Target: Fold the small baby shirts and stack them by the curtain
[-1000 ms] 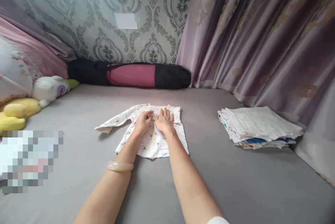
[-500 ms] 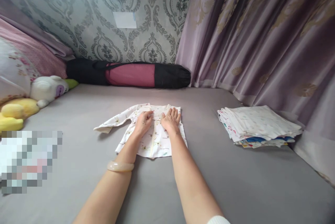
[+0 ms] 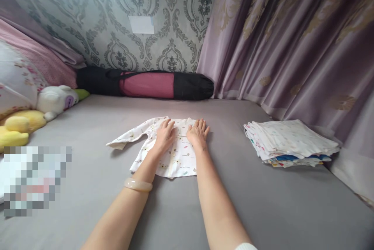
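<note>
A small printed shirt is laid flat on the grey sheet, one sleeve stretched out; the other cannot be clearly made out. Its upper part is partly covered by the left hand and the right hand, each grip open, fingers extended. Both forearms are cut off below. A pale item is obscured by pixelation.

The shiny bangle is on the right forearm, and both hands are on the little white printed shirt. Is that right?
Not quite: the head view shows the bangle on the left forearm, not the right. The rest is correct: the left hand and right hand are both on the little white printed shirt.
</note>
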Available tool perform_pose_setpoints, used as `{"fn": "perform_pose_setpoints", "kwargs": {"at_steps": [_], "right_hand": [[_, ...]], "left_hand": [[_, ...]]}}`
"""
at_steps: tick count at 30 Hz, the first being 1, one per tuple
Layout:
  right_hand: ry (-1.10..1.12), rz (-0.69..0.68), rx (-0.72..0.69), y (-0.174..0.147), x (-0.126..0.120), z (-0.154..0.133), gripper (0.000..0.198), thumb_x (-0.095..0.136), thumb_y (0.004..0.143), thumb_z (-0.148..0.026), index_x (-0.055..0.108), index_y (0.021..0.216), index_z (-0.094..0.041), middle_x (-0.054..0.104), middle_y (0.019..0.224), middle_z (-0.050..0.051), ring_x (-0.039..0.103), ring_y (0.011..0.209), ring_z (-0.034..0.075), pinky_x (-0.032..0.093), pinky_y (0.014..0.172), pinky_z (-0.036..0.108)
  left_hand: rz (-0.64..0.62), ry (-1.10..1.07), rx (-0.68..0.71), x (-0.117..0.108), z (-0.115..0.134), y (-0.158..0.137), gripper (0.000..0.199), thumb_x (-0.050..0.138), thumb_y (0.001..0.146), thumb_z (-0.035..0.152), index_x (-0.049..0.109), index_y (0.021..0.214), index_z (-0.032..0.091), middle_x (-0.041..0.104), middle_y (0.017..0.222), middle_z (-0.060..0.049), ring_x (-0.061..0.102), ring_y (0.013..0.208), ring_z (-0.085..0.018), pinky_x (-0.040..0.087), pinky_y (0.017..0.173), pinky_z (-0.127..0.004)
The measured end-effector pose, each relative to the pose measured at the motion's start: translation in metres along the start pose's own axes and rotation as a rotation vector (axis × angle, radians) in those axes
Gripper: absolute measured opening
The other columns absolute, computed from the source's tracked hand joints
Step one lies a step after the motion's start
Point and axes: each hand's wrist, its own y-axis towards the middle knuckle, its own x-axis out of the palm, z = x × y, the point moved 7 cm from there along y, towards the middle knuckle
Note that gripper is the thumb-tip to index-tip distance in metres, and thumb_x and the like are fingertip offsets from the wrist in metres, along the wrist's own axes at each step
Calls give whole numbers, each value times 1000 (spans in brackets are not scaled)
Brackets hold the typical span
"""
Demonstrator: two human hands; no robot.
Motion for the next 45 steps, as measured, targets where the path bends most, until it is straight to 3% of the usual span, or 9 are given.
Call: {"fn": "perform_pose_setpoints", "kwargs": {"at_steps": [5, 10, 21, 27, 31, 38, 45], "right_hand": [[-8, 27, -38, 0, 2, -3, 62, 26, 100, -34, 25, 153, -2, 15, 162, 15, 10, 150, 27, 6, 120, 49], [-26, 19, 4, 1, 8, 0, 63, 27, 100, -36, 26, 152, 0, 19, 161, 17, 14, 149, 28, 10, 120, 46], [-45, 4, 23, 1, 11, 1, 63, 25, 101, -36, 25, 153, -1, 16, 162, 17, 13, 150, 26, 10, 120, 44], [-30, -3, 20, 0, 7, 0, 63, 26, 100, -36, 26, 152, -1, 18, 161, 18, 13, 149, 27, 9, 120, 47], [-34, 4, -65, -4, 4, -14, 61, 24, 100, -35, 27, 152, -3, 17, 162, 16, 9, 150, 26, 2, 120, 48], [-31, -62, -123, -9, 19, -27, 61, 21, 101, -34, 24, 154, -5, 16, 162, 14, 7, 150, 24, -2, 119, 47], [-30, -70, -116, -8, 22, -25, 61, 21, 100, -35, 23, 154, -6, 16, 163, 13, 6, 150, 23, -3, 119, 46]], "left_hand": [[-245, 163, -3, 16, 22, 11, 51, 34, 98, 30, 42, 145, 14, 41, 153, -14, 26, 146, -33, 22, 118, -53], [-317, 261, -69, 29, 24, 10, 57, 24, 101, 40, 39, 147, 10, 37, 155, -16, 24, 147, -33, 20, 119, -52], [-315, 264, -84, 33, 21, 6, 57, 25, 101, 42, 40, 147, 12, 38, 154, -16, 26, 147, -31, 22, 118, -51], [-157, 198, -108, 20, 19, 4, 52, 24, 100, 35, 47, 140, 11, 41, 152, -17, 29, 146, -29, 24, 118, -50], [-36, 164, -116, 13, 17, 4, 50, 29, 98, 31, 48, 140, 12, 45, 150, -17, 30, 145, -29, 23, 118, -52], [-240, 164, -143, 29, 12, 3, 52, 30, 97, 33, 47, 142, 11, 41, 152, -17, 28, 146, -30, 21, 118, -53], [-233, 147, -143, 27, 12, 2, 52, 30, 98, 32, 47, 141, 10, 41, 152, -18, 28, 146, -30, 20, 119, -53]]}}
